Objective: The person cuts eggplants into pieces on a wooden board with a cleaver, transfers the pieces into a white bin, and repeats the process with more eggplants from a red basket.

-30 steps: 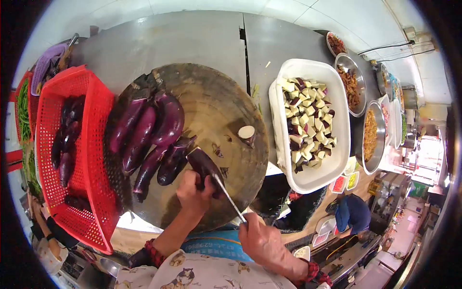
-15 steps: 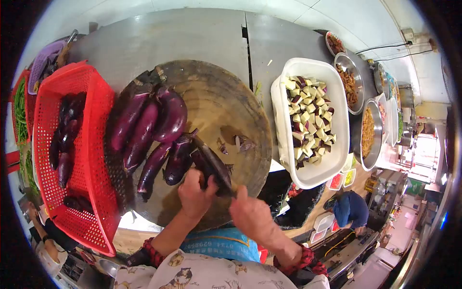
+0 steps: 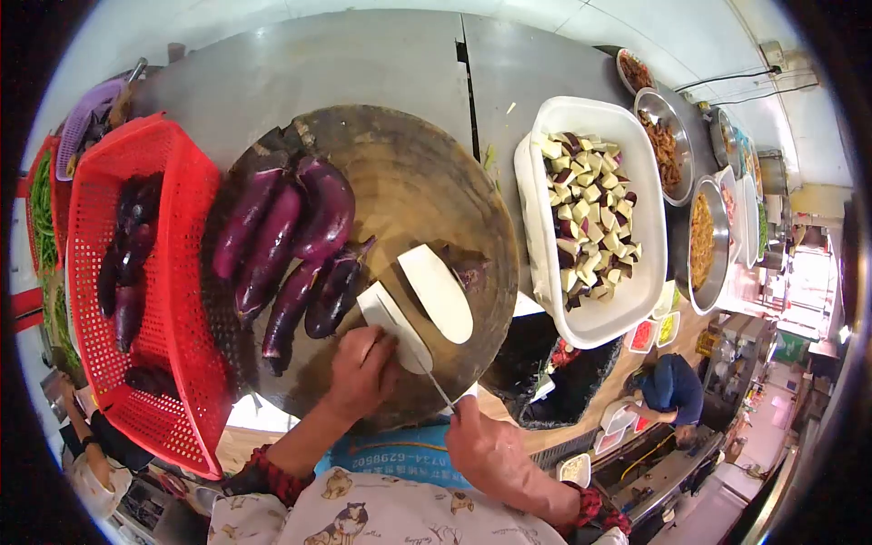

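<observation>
A round wooden chopping block [image 3: 427, 173] lies before me. On it an eggplant is split lengthwise, with both pale cut faces up: a near half [image 3: 392, 322] and a far half [image 3: 440, 295]. My left hand [image 3: 361, 371] has its fingers curled against the left edge of the near half. In my right hand [image 3: 495, 457] is a knife [image 3: 442, 392], its handle gripped and its thin blade lying over the near half. Several whole purple eggplants [image 3: 272, 241] rest at the block's left side. Dark eggplant trimmings [image 3: 472, 275] sit beyond the far half.
A red plastic basket [image 3: 195, 318] with eggplants stands left of the block. Right of it is a white tub [image 3: 595, 334] of cubed eggplant. Metal bowls [image 3: 704, 250] of food line the counter's right side. Another person [image 3: 672, 391] bends over containers at the lower right.
The eggplant under the knife has been parted into two halves, now lying cut face up. My right hand has shifted slightly right and down with the knife.
</observation>
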{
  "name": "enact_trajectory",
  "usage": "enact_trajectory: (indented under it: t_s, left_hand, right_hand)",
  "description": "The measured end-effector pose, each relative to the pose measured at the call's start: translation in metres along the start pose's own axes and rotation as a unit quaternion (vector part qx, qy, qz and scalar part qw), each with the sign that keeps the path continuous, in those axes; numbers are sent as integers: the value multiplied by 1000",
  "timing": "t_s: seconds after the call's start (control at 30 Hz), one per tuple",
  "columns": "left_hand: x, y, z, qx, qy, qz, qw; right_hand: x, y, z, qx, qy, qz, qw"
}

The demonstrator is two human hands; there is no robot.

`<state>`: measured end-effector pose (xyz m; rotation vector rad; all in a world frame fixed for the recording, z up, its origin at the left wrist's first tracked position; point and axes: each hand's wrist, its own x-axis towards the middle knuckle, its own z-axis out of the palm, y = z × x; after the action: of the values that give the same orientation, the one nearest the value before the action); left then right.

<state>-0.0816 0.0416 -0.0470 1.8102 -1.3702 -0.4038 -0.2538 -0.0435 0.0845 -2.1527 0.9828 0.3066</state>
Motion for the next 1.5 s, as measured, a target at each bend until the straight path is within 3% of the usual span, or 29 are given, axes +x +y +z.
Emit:
enact_trajectory:
  t_s: [0.1,0.27,0.43,0.53,0.6,0.73,0.97,1.03,1.13,1.33,1.4,1.5]
  left_hand:
    - [-1,-5,-1,26,-32,19,999]
    - [10,-2,1,7,-8,27,1000]
    - [4,-5,4,30,13,25,999]
    - [14,-1,-4,37,27,22,999]
    - [18,8,-12,33,16,5,999]
    - [70,16,7,0,17,128,992]
    - [71,9,18,-14,-22,63,998]
    - [69,8,21,-13,-28,45,998]
    - [67,9,23,-17,-5,27,999]
    - [70,9,12,-20,-9,32,999]
    - [76,15,-8,-72,-29,22,997]
    - [98,18,-14,-9,-83,121,989]
  right_hand:
    - [-2,-4,5,-33,-21,18,999]
    - [18,-14,4,-44,-61,54,996]
    - [45,5,7,-37,15,-21,999]
    - [23,0,-14,4,-24,-35,999]
    - [11,-4,-28,-11,6,-25,1000]
    - [25,18,-43,-49,80,6,996]
    - [39,14,-34,-87,1,32,996]
    - [49,12,-22,-97,-20,77,992]
    - [67,10,-8,-130,-26,54,990]
    - [46,35,-33,-37,76,-56,995]
    - [24,32,-45,25,113,-33,993]
    - [6,42,-51,73,177,34,981]
